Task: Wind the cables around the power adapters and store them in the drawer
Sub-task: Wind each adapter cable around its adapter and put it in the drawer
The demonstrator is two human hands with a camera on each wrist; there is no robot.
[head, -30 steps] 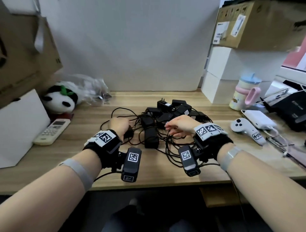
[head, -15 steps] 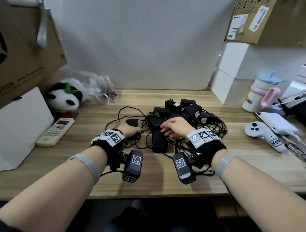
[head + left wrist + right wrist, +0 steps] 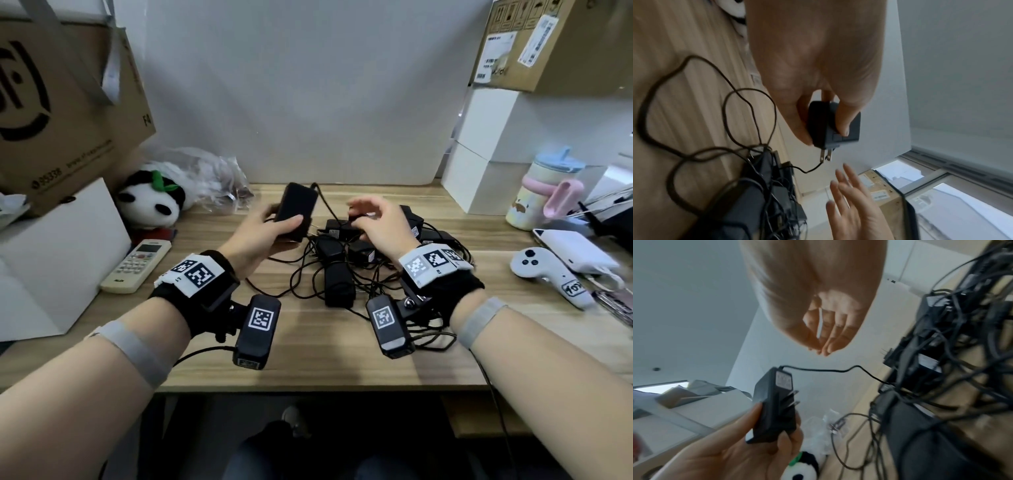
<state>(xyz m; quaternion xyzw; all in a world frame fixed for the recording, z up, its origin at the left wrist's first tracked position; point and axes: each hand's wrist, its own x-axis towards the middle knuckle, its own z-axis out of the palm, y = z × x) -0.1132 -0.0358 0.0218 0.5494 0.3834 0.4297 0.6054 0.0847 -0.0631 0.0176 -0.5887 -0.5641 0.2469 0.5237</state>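
Note:
My left hand [image 3: 267, 234] grips a black power adapter [image 3: 296, 209] and holds it up above the wooden table [image 3: 308, 359]. Its two plug prongs [image 3: 825, 156] point toward the right hand. A thin cable [image 3: 828, 369] runs from the adapter's far end down into the pile of black adapters and tangled cables [image 3: 342, 267] at the table's middle. My right hand [image 3: 375, 219] hovers over the pile just right of the held adapter, fingers relaxed and holding nothing. No drawer is in view.
A panda plush [image 3: 150, 202], a plastic bag [image 3: 212, 174], a white remote [image 3: 137, 265] and boxes [image 3: 51, 260] sit at the left. On the right are white boxes [image 3: 486, 171], a cup [image 3: 544, 192], a white controller [image 3: 548, 274] and a power bank [image 3: 575, 250].
My left hand has lifted one adapter off the table and raised it toward the back. My right hand has risen from the pile and opened beside it.

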